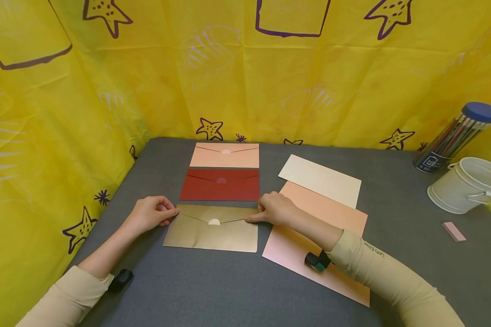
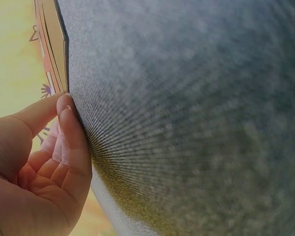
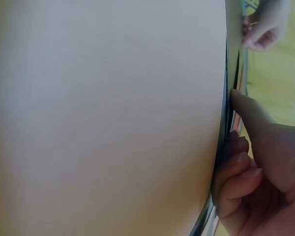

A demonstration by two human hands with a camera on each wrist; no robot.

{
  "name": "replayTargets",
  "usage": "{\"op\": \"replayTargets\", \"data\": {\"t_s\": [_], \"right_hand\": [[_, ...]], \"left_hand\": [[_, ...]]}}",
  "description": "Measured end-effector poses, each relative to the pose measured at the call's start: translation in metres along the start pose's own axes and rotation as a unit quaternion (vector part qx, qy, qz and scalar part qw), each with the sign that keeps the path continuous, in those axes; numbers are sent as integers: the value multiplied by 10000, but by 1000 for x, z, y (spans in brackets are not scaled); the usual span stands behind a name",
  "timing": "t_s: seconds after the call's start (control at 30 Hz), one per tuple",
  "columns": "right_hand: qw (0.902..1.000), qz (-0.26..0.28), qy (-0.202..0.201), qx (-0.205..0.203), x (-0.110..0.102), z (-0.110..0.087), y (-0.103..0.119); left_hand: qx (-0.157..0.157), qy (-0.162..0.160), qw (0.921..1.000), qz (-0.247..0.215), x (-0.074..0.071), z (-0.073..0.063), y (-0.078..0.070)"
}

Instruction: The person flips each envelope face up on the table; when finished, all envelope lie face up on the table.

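Note:
A gold envelope (image 1: 225,238) lies flap side up on the dark table, a pale round seal at the tip of its flap. My left hand (image 1: 153,213) pinches its upper left corner between thumb and index finger. At the right edge, my right hand (image 1: 276,209) holds it with the thumb laid over the top and the other fingers curled beside the edge. Just above it in the head view are a red envelope (image 1: 222,190) and a peach envelope (image 1: 225,160), lined up in a column. The thumb (image 2: 42,110) meets the corner in the left wrist view.
Overlapping on the right are a cream envelope (image 1: 319,179), a peach one (image 1: 343,211) and a pink one (image 1: 343,284), partly under my right forearm. A pink eraser (image 1: 454,231), white metal bucket (image 1: 454,193) and tube of pencils (image 1: 454,138) stand farther right. Yellow cloth (image 1: 245,91) hangs behind.

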State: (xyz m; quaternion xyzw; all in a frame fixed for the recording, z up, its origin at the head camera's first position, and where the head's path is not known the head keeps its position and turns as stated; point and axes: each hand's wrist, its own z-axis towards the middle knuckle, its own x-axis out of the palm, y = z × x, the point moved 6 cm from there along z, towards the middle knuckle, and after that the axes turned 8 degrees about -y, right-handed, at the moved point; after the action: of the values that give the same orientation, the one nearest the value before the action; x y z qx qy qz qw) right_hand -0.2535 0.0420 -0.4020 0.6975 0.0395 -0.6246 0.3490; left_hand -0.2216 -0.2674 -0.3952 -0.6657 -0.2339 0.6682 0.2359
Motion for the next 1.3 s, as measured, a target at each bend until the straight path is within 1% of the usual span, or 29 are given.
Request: {"op": "replayTargets", "data": {"t_s": [0.27, 0.43, 0.53, 0.6, 0.7, 0.83, 0.97, 1.1, 1.2, 1.23, 1.3], "right_hand": [[9996, 192, -36, -199, -2, -4, -1], [9972, 646, -137, -345, -6, -11, -3], [9941, 964, -298, -390, -11, -17, -7], [9920, 1100, -461, -416, -16, -21, -11], [9870, 1428, -650, -335, -23, -27, -19], [9806, 1676, -983, -262, -36, -37, -33], [9742, 1784, -1357, -272, -50, -48, -49], [9693, 1878, -1573, -204, -63, -59, -66], [9689, 1801, -1691, -132, -73, -67, -80], [9690, 1756, -1734, -134, -76, -69, -84], [9695, 1595, -1851, -177, -82, -75, -94]], "left_hand": [[190, -30, 9998, -106, 0, -1, -7], [272, -21, 9993, -266, 5, -1, -14], [349, 12, 9985, -414, 11, 0, -23], [504, 81, 9971, -556, 16, 1, -32], [862, 104, 9937, -709, 24, 6, -49], [1460, 165, 9855, -850, 37, 14, -74], [1953, 417, 9744, -1037, 54, 23, -100], [2350, 673, 9629, -1148, 71, 33, -124], [2616, 886, 9525, -1285, 83, 41, -141], [2722, 961, 9479, -1350, 88, 44, -146], [2860, 1105, 9416, -1389, 97, 50, -157]]}}
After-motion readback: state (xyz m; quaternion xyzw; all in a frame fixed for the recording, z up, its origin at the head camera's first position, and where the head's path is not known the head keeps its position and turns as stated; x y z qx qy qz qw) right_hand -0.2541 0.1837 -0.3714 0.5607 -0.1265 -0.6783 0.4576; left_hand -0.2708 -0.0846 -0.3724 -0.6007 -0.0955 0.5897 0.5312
